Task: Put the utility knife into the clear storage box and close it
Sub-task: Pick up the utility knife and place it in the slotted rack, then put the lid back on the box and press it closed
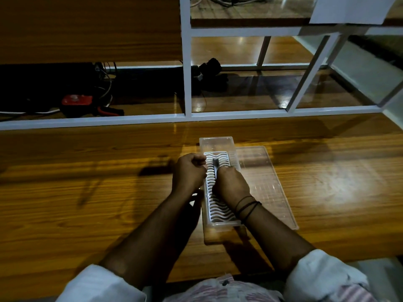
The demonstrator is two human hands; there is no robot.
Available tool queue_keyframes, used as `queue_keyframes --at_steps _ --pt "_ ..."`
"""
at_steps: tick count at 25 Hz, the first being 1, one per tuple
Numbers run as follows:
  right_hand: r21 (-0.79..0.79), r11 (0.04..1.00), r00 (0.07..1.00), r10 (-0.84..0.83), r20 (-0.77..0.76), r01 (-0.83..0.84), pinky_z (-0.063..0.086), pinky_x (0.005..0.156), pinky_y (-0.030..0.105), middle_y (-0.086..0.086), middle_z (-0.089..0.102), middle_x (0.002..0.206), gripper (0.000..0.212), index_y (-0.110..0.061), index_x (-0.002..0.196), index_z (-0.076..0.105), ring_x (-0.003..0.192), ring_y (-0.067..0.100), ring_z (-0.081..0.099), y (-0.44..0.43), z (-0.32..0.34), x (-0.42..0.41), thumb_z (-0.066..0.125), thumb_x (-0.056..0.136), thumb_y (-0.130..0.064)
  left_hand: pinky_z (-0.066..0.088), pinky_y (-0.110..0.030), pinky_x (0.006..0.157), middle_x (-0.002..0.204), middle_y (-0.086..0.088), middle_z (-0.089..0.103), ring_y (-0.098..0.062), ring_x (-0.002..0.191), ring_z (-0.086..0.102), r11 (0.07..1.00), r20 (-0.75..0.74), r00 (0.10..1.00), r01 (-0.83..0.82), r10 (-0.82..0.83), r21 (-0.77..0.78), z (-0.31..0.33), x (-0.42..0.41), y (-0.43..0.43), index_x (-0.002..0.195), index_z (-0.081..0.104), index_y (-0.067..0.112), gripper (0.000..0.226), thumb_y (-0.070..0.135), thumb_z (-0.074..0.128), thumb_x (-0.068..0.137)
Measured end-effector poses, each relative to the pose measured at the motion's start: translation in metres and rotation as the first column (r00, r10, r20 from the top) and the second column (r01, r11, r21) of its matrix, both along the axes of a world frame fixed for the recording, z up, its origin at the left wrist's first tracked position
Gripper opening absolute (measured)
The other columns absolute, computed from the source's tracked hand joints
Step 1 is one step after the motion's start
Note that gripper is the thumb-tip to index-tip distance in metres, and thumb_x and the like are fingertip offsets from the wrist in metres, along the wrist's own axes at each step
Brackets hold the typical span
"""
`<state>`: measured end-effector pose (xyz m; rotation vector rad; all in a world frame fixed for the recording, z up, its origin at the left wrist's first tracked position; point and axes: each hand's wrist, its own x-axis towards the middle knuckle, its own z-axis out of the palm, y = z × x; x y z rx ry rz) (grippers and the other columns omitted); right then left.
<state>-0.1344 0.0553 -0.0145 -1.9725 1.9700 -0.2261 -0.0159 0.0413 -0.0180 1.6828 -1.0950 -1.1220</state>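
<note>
A clear storage box (216, 143) lies lengthwise on the wooden table, with a white wavy grid insert (220, 209) in its bottom. Its clear lid (269, 186) lies flat on the table, tucked against the box's right side. My right hand (231, 185) is inside the box, closed around the dark utility knife (216, 165), whose tip pokes out ahead of my fingers over the grid. My left hand (189, 173) is curled against the box's left wall near its far end; whether it grips the rim is hard to tell.
A white metal frame (187, 68) with glass panes stands behind the table. Beyond it are cables, a red and black device (76, 102) and a dark object (211, 67). A white sheet (351, 9) hangs at the top right. The table's near edge runs close to my lap.
</note>
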Motion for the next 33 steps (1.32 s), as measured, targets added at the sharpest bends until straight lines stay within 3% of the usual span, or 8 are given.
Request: queue_keyframes --at_steps 7,11,14,19,23,27,30,33 --pt "-0.089 0.996 0.998 -0.015 0.062 0.021 0.049 0.068 0.032 0.02 0.071 0.1 0.018 -0.004 0.1 0.07 0.089 0.039 0.07 0.011 0.011 -0.016 0.065 0.087 -0.015 0.066 -0.055 0.088 0.106 -0.004 0.082 -0.027 0.094 0.079 1.0 0.0 1.0 -0.002 0.002 0.011 0.0 0.0 0.0 0.112 0.078 0.016 0.024 0.006 0.074 0.09" --pt "-0.179 0.974 0.98 -0.109 0.169 0.139 0.051 0.062 0.029 0.012 0.073 0.078 0.018 -0.006 0.078 0.072 0.072 0.029 0.07 0.011 0.016 -0.053 0.065 0.086 -0.021 0.065 -0.049 0.092 0.107 -0.004 0.081 -0.022 0.097 0.078 0.999 0.045 0.999 0.015 -0.013 -0.036 0.007 -0.008 0.001 0.11 0.079 0.015 0.021 0.008 0.076 0.09" --pt "-0.246 0.925 0.938 -0.224 0.263 0.29 0.046 0.067 0.026 0.013 0.076 0.081 0.014 -0.005 0.083 0.075 0.077 0.029 0.072 0.013 0.014 -0.09 0.069 0.086 -0.018 0.065 -0.049 0.092 0.105 -0.004 0.081 -0.022 0.096 0.077 0.992 0.08 0.994 0.087 -0.08 -0.09 0.013 -0.024 0.0 0.104 0.08 0.016 0.019 0.007 0.076 0.088" --pt "-0.027 0.903 0.9 -0.425 0.096 0.429 0.053 0.089 0.042 0.02 0.064 0.121 0.047 -0.006 0.116 0.065 0.112 0.039 0.06 0.01 -0.011 -0.133 0.073 0.084 -0.039 0.067 -0.041 0.086 0.107 -0.01 0.082 -0.023 0.09 0.078 0.947 0.134 0.939 0.32 -0.316 -0.016 0.031 -0.075 0.003 0.111 0.081 0.013 0.024 0.009 0.077 0.088" --pt "0.169 0.876 0.892 -0.441 -0.098 0.451 0.047 0.097 0.052 0.021 0.043 0.139 0.083 -0.006 0.131 0.051 0.129 0.043 0.044 0.013 -0.01 -0.128 0.074 0.075 -0.063 0.055 -0.029 0.086 0.129 -0.016 0.074 -0.03 0.116 0.071 0.854 0.235 0.821 0.497 -0.521 0.156 0.039 -0.126 0.003 0.131 0.071 0.006 0.039 0.012 0.07 0.092" --pt "0.166 0.888 0.902 -0.411 -0.134 0.429 0.047 0.095 0.05 0.021 0.042 0.136 0.077 -0.002 0.135 0.046 0.125 0.042 0.046 0.015 -0.006 -0.12 0.076 0.078 -0.045 0.056 -0.039 0.091 0.14 -0.021 0.065 -0.037 0.121 0.067 0.818 0.2 0.807 0.487 -0.556 0.308 0.04 -0.146 0.005 0.142 0.058 -0.004 0.048 0.01 0.061 0.097" --pt "0.235 0.855 0.883 -0.469 -0.028 0.461 0.047 0.096 0.048 0.023 0.044 0.136 0.076 -0.001 0.135 0.043 0.123 0.044 0.05 0.008 -0.005 -0.128 0.078 0.079 -0.039 0.055 -0.036 0.077 0.118 -0.018 0.063 -0.03 0.092 0.067 0.814 0.086 0.849 0.465 -0.522 0.348 0.036 -0.15 0.004 0.139 0.057 -0.009 0.044 0.005 0.058 0.098" --pt "0.288 0.867 0.868 -0.465 0.172 0.408 0.049 0.076 0.036 0.019 0.058 0.114 0.042 -0.003 0.111 0.058 0.104 0.038 0.061 0.0 0.004 -0.138 0.077 0.084 -0.028 0.045 -0.034 0.071 0.114 -0.023 0.07 -0.027 0.085 0.06 0.827 0.037 0.873 0.446 -0.486 0.343 0.036 -0.148 0.003 0.125 0.068 -0.008 0.035 0.009 0.06 0.096"
